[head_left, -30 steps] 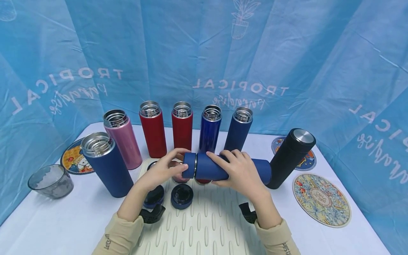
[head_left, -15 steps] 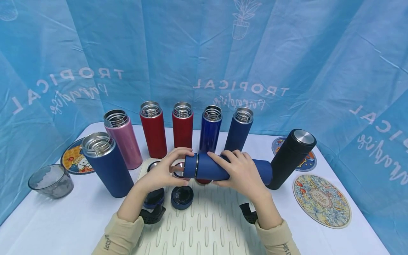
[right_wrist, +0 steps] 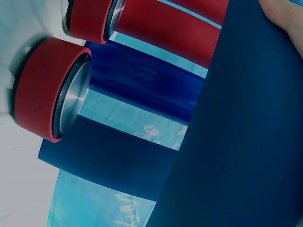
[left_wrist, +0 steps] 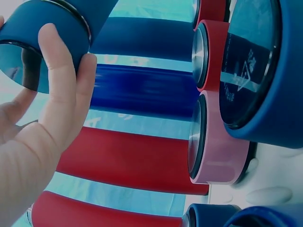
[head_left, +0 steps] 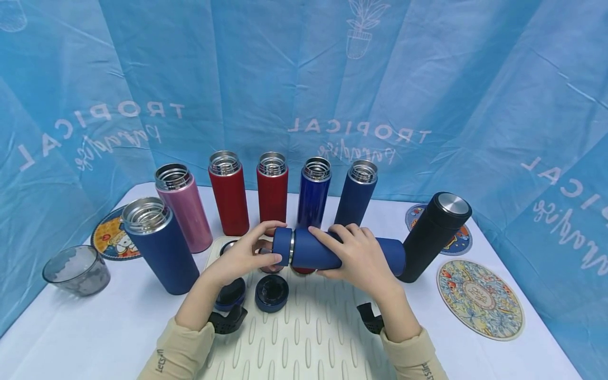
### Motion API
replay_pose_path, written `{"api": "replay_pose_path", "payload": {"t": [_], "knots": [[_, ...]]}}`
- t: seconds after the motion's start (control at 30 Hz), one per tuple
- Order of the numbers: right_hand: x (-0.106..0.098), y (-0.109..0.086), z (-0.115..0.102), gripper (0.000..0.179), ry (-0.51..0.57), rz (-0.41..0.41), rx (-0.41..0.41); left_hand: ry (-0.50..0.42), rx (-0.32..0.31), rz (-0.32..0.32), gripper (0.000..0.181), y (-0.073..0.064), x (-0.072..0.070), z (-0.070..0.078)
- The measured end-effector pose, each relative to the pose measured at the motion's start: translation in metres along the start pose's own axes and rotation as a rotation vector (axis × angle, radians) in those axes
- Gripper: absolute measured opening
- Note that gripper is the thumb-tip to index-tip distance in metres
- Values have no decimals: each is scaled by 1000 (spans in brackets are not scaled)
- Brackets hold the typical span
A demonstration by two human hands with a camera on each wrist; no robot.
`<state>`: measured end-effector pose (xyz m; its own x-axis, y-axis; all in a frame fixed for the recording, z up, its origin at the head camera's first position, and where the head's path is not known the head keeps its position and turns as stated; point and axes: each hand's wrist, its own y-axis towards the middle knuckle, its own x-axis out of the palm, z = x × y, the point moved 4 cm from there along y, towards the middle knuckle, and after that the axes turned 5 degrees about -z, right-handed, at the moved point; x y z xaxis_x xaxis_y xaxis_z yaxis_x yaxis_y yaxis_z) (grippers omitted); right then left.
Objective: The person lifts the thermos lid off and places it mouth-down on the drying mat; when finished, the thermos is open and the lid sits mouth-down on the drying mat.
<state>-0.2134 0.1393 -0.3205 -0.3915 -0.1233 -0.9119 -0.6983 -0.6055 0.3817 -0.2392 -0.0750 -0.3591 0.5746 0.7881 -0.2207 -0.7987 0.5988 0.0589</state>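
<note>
My right hand (head_left: 358,258) grips the body of a matte blue vacuum flask (head_left: 313,250), which lies level above the ribbed mat with its mouth end to the left. With thumb and fingers, my left hand (head_left: 239,256) holds the flask's blue lid (head_left: 282,246). A silver band shows between lid and body. In the left wrist view, the fingers (left_wrist: 57,80) lie along the lid's side (left_wrist: 71,45). The flask body (right_wrist: 236,127) fills much of the right wrist view. Below the hands stand a pink lid (left_wrist: 220,142), red lids (right_wrist: 40,90) and blue lids (head_left: 271,293).
Several lidless flasks stand behind and left: blue (head_left: 159,248), pink (head_left: 185,211), red (head_left: 228,198), glossy blue (head_left: 313,195) and dark blue (head_left: 355,195). A capped black flask (head_left: 434,237) stands right, near a round coaster (head_left: 480,298). A glass bowl (head_left: 76,270) is far left; the mat (head_left: 304,338) lies in front.
The left fingers slid round the lid, reaching further over it half a second ago, then drew back. The lid now sits slightly further left, with more silver band showing. The right hand stays put.
</note>
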Motion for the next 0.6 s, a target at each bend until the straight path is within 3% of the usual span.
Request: {"api": "replay_pose_path", "payload": {"t": [0.3,0.53,0.6], "knots": [[-1,1,-2,84,-26,38,-25,38,-47,46,53,1,-1,-1],[-1,1,-3,84,-46,60,-41,105,-131,109,47,0,-2,-2],[-1,1,-3,84,-40,58,-41,92,-119,97,51,0,-2,-2]]}}
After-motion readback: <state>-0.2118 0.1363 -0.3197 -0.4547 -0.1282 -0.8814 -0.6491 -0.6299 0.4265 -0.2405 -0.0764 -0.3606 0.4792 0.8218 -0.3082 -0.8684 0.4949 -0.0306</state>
